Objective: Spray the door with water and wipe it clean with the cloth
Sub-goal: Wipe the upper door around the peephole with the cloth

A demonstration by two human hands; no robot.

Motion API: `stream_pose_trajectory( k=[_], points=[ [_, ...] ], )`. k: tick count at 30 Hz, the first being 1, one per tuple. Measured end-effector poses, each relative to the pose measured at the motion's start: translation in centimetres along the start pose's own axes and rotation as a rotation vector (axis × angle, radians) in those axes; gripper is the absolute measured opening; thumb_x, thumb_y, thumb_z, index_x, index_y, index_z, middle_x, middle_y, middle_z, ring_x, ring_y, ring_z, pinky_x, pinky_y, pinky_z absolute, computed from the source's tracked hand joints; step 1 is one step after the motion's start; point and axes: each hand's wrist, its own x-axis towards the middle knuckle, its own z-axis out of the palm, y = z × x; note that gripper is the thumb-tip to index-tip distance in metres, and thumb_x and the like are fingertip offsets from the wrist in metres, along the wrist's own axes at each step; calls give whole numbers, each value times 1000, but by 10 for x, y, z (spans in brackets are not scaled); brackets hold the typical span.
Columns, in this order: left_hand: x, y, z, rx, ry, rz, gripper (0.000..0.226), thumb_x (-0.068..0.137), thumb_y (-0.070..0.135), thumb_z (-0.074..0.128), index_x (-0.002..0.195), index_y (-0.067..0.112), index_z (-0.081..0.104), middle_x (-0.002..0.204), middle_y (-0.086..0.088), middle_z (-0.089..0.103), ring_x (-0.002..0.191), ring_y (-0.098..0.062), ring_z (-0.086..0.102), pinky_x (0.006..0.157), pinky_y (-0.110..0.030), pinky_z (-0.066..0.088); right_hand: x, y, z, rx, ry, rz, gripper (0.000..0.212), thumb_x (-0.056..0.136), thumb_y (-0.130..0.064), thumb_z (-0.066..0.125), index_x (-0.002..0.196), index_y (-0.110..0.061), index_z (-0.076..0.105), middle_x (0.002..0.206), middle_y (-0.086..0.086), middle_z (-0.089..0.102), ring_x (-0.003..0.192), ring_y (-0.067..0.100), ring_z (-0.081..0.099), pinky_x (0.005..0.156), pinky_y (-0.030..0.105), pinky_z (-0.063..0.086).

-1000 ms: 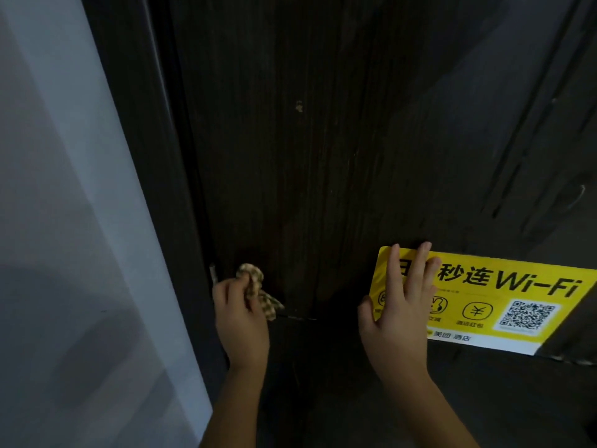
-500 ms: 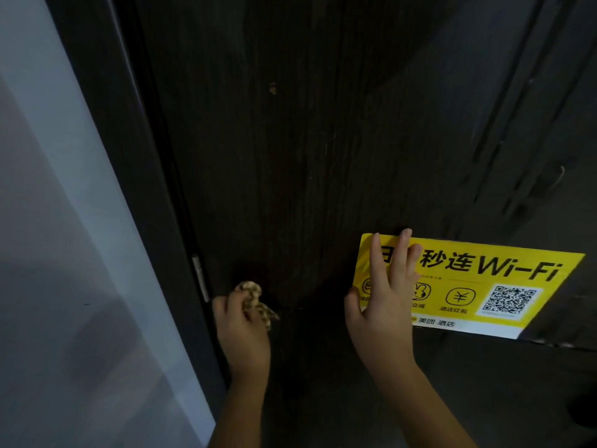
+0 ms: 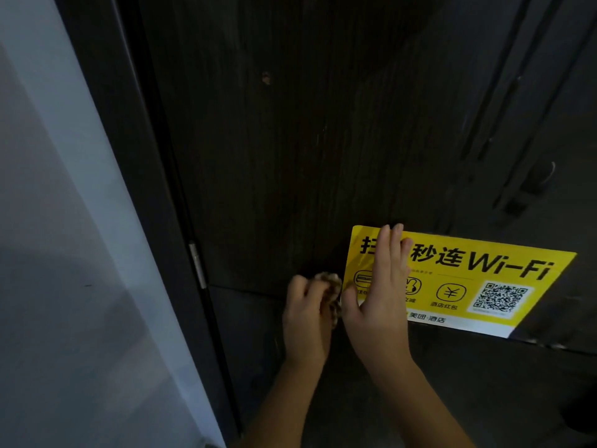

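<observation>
**Hands at the sticker's left edge**

Door (image 3: 290, 156) is dark wood grain, filling most of the view. Left hand (image 3: 308, 321) has its fingers curled round a bunched checked cloth (image 3: 332, 286) — pressed to the door just beside the lower-left corner of the yellow Wi-Fi sticker (image 3: 478, 282). Right hand (image 3: 379, 305) lies flat on the sticker's left end, fingers straight and together, thumb out toward the cloth. Hands nearly touching. Metal hinge (image 3: 197, 266) sits at the door's left edge — pale wall (image 3: 48, 253) beyond.
</observation>
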Motion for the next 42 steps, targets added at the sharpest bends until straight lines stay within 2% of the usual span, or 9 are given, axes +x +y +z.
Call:
stream_pose_trajectory(
  k=[2, 5, 11, 16, 21, 27, 31, 35, 42],
  points=[
    [24, 13, -6, -49, 91, 29, 25, 84, 38, 50, 99, 23, 64, 98, 2, 54, 87, -15, 56, 72, -22, 49, -2, 2, -3, 44, 2, -9, 99, 83, -6, 59, 150, -34, -8, 160, -10, -11, 147, 17, -12, 116, 60, 13],
    [62, 29, -24, 21, 255, 107, 27, 84, 12, 56, 110, 15, 66, 101, 2, 50, 87, -8, 52, 71, -15, 47, -2, 2, -5, 55, 8, -9, 93, 83, -9, 55, 151, -31, -5, 161, -9, -8, 148, 17, -11, 116, 59, 14],
    [16, 2, -11, 36, 165, 28, 23, 79, 14, 59, 101, 13, 67, 102, 3, 51, 83, -10, 56, 62, -34, 57, -3, 6, -7, 50, -3, -22, 100, 84, -5, 59, 149, -39, -9, 160, -10, -10, 147, 17, -12, 116, 58, 13],
    [92, 34, -40, -23, 410, 134, 27, 83, 8, 57, 108, 9, 68, 104, 4, 48, 92, -8, 53, 78, -17, 49, -1, 2, -3, 25, 8, -5, 100, 83, -7, 60, 149, -38, -8, 160, -9, -11, 147, 17, -14, 117, 57, 11],
    [51, 21, -20, 101, 236, 238, 29, 83, 10, 49, 103, 8, 69, 99, -4, 52, 86, -13, 52, 65, -33, 56, -1, 2, 2, 17, 24, 14, 97, 82, -5, 61, 151, -28, -3, 161, -7, -10, 147, 17, -14, 117, 58, 10],
    [113, 55, -42, 7, 364, 353, 31, 88, 13, 50, 115, 13, 66, 103, 1, 50, 91, -11, 53, 80, -18, 47, 0, -2, 7, -5, 69, 31, 90, 82, -14, 55, 153, -22, 0, 161, -5, -8, 147, 17, -12, 118, 55, 7],
    [46, 0, -30, 9, 238, 147, 30, 83, 6, 56, 110, 12, 68, 101, -1, 51, 87, -11, 53, 71, -26, 53, 0, -1, 9, -7, 70, 37, 91, 83, -11, 58, 153, -22, 1, 161, -5, -9, 147, 16, -14, 117, 56, 6],
    [53, -49, -60, 3, 416, -125, 27, 77, -12, 64, 101, 0, 67, 102, -11, 54, 90, -14, 53, 86, -12, 44, 0, -3, 14, -62, 87, 34, 89, 84, -16, 57, 153, -23, 1, 161, -2, -9, 147, 19, -14, 117, 55, 4],
    [37, -101, -70, 79, 430, -438, 22, 83, -9, 60, 103, 0, 66, 108, -19, 56, 87, -27, 57, 83, -35, 49, -3, -3, 28, -86, 124, 29, 93, 82, -8, 64, 152, -21, 6, 161, 1, -6, 148, 25, -10, 116, 60, 7]
  ],
)
